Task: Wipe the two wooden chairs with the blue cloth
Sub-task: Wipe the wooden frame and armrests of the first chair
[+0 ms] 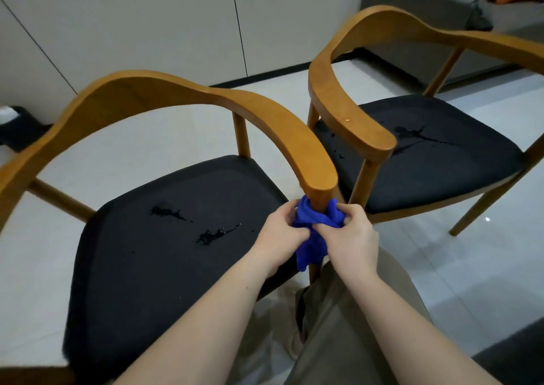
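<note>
Both hands pinch the blue cloth (316, 228) around the front leg (319, 200) of the near wooden chair (182, 90), left hand (281, 234) and right hand (351, 236) either side. Wet splashes (191, 223) mark its black seat (164, 252); the second chair (347, 102) stands just beside.

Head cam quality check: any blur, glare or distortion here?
Head view: wide-angle bowing on the wall seams; left chair's armrest smeared near the frame edge; soft glare on the floor tiles; hands and blue cloth reasonably sharp; lighting dim, even.
</note>
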